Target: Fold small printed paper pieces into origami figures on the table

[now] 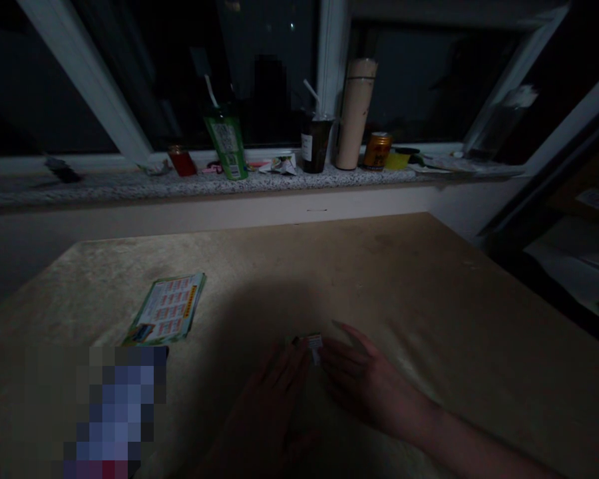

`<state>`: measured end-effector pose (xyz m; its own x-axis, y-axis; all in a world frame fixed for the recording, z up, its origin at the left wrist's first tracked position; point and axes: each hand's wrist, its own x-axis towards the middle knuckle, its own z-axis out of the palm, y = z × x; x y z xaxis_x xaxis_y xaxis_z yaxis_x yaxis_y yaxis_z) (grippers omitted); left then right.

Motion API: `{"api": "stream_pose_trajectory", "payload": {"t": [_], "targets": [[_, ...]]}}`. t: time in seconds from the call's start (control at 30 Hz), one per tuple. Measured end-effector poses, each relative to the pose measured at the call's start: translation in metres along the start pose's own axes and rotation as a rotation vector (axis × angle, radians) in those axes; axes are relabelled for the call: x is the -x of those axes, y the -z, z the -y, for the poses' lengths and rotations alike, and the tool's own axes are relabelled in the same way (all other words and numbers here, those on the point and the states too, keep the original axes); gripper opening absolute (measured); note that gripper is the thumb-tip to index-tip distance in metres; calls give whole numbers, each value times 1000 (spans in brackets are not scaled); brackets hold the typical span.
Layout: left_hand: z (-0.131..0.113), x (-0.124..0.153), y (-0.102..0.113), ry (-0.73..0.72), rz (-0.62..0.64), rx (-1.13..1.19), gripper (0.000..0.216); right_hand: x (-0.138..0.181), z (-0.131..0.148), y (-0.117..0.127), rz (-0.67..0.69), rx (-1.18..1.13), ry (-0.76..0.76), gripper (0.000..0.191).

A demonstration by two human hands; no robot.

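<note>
A small, flat printed piece [314, 347], with pale and dark areas, lies on the table in front of me. My left hand [274, 399] is flat in deep shadow, its fingers stretched forward and the fingertips at the piece's left edge. From the other side, my right hand [357, 372] reaches in with fingers extended towards the piece's right edge and one digit held apart above. Both hands partly cover the piece, and its full shape and kind are hidden.
A stack of green-edged printed sheets [172, 307] lies on the table [379, 266] at left, beside a pixelated object [120, 406]. Along the windowsill [144, 189] stand a green cup [227, 146], a dark cup [315, 146], a tall bottle [357, 113] and an orange can [378, 152].
</note>
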<state>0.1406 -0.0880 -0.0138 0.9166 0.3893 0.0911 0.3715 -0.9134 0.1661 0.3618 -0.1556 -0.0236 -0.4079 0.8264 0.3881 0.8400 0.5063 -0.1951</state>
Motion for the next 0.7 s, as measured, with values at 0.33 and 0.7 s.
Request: {"api": "stream_pose_trajectory", "payload": {"t": [0.33, 0.7], "targets": [[-11, 11, 1, 0, -5, -4, 109, -4, -1, 4, -37, -61, -12, 21], [-12, 13, 2, -3, -51, -22, 109, -6, -9, 23, 148, -215, -74, 40]]}}
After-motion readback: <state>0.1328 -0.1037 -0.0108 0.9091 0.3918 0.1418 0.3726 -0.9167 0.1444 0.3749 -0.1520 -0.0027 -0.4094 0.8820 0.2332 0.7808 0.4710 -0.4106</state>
